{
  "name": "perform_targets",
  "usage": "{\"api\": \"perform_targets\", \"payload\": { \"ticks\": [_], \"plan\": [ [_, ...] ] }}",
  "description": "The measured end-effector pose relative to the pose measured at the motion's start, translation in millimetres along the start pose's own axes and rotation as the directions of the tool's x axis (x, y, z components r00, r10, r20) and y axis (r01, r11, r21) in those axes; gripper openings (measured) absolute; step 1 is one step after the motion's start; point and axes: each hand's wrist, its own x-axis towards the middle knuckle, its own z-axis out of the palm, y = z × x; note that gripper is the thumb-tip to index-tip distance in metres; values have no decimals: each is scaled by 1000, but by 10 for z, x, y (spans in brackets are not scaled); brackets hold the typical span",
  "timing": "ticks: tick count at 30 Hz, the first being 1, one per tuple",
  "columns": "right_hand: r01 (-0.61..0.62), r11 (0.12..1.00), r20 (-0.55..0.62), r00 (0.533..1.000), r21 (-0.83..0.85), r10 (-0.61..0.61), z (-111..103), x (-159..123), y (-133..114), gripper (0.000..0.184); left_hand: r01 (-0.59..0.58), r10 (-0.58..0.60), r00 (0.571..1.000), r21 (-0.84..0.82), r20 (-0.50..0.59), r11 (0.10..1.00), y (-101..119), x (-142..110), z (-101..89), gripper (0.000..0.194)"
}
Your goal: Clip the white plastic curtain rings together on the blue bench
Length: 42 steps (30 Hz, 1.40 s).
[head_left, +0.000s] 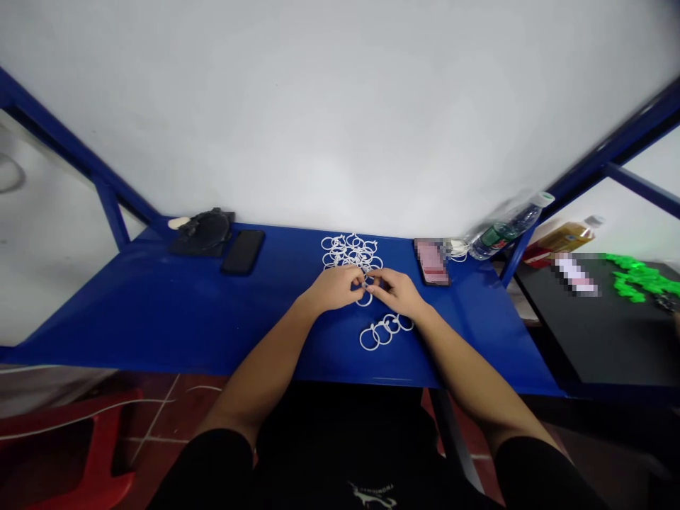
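Between my two hands is a white ring [364, 303] with a small clasp, held just above the blue tabletop. My left hand [338, 287] pinches its upper part from the left, fingers curled. From the right, my right hand [397, 290] closes thumb and fingers on the same spot; the fingertips partly hide the clasp. Behind the hands lies a heap of similar white rings [348, 249]. Nearer to me, below my right wrist, a short row of white rings [383, 331] lies overlapping on the table; whether they are linked I cannot tell.
The blue table [175, 312] meets a white wall. At left are a black phone [243, 251] and a dark bundle [207, 232]. To the right lie a lit phone [433, 261], a white cable [457, 248] and a leaning bottle [510, 227]. Green pieces [640, 276] sit on a black table.
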Motion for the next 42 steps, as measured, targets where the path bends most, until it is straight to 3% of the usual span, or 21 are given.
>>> {"api": "perform_targets", "payload": {
  "ticks": [8, 19, 25, 28, 32, 34, 37, 40, 42],
  "plan": [
    [21, 997, -46, 999, 77, -17, 50, -10, 2, 19, -71, 73, 991, 29, -111, 997, 47, 12, 57, 10],
    [63, 996, -45, 997, 69, -60, 38, -18, 8, 7, -255, 270, 961, 197, -56, 947, 6, 6, 189, 16],
    [125, 987, -101, 988, 104, -115, 7, -1, -8, 17, -291, 307, 949, 177, -70, 940, 22, 6, 218, 15],
    [163, 983, -168, 975, 89, -146, -5, 7, -31, 21, -265, 287, 950, 169, -126, 949, 33, 17, 170, 17],
    [76, 997, -257, 964, 30, -66, -73, 1, -102, 22, -162, 226, 928, 226, -297, 961, -47, 54, 60, 15],
    [65, 997, -195, 979, 51, -54, -130, -7, -160, 17, -81, 178, 917, 272, -357, 959, -128, 70, 18, 14],
    [99, 991, 139, 984, 93, -111, -184, -24, -258, 21, 9, 113, 925, 318, -364, 948, -230, 75, 5, 11],
    [74, 997, 435, 896, 36, -82, -141, -50, -334, 38, -17, 117, 949, 324, -291, 946, -225, 62, 33, 14],
    [62, 998, 528, 848, -2, -51, -72, -65, -353, 32, -58, 135, 964, 313, -231, 948, -167, 50, 50, 16]
  ]
}}
